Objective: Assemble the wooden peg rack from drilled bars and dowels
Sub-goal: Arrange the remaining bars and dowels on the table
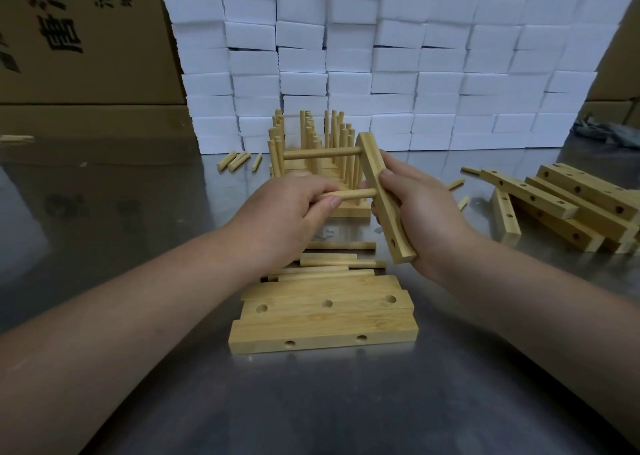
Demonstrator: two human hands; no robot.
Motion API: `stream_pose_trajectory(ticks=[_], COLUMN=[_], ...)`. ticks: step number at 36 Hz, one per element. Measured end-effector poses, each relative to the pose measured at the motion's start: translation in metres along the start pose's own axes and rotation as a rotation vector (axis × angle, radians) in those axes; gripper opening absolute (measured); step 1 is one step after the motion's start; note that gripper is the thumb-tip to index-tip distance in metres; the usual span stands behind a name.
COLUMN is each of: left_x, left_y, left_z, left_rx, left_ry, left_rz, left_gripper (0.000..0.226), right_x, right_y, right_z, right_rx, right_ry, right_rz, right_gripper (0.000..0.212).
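Note:
My right hand (pixel 420 212) grips a drilled wooden bar (pixel 375 177), held on end and tilted above the table. One dowel (pixel 320 153) sticks out of its upper hole to the left. My left hand (pixel 289 212) pinches a second dowel (pixel 349 195) whose right end meets the bar's middle hole. An empty hole shows near the bar's lower end. Loose dowels (pixel 332 264) lie on the table under my hands. In front of them sits a stack of drilled bars (pixel 322 319).
Finished peg racks (pixel 311 136) stand in a row behind my hands. A heap of drilled bars (pixel 568 205) lies at the right. Short pegs (pixel 237 160) are scattered at the back left. White foam blocks (pixel 381 56) and cardboard boxes (pixel 79 39) wall the metal table (pixel 311 402).

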State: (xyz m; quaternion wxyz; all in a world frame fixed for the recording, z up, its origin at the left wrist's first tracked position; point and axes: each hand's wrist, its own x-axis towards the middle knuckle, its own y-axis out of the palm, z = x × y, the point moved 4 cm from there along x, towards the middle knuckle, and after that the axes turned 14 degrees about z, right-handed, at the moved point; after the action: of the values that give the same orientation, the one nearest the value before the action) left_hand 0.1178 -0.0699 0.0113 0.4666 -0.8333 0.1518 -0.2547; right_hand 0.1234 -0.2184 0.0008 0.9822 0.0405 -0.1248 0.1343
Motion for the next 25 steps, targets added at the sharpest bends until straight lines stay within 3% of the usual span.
stream_pose_trajectory(ticks=[5, 12, 18, 25], left_x=[-0.001, -0.003, 0.0, 0.005], left_y=[0.001, -0.001, -0.002, -0.002], left_z=[0.001, -0.004, 0.005, 0.007], left_rx=[-0.043, -0.113, -0.298, -0.392], left_ry=[-0.032, 0.004, -0.099, -0.142], left_rz=[-0.021, -0.044, -0.058, -0.076], left_gripper=[0.006, 0.018, 0.043, 0.031], right_x=[0.001, 0.001, -0.002, 0.0], right_y=[-0.001, 0.003, 0.005, 0.003], right_z=[0.0, -0.004, -0.001, 0.002], right_rx=[0.02, 0.015, -0.071, -0.085], right_ry=[0.016, -0.013, -0.041, -0.013], right_rz=[0.015, 0.007, 0.021, 0.057], right_gripper=[0.037, 0.036, 0.038, 0.048])
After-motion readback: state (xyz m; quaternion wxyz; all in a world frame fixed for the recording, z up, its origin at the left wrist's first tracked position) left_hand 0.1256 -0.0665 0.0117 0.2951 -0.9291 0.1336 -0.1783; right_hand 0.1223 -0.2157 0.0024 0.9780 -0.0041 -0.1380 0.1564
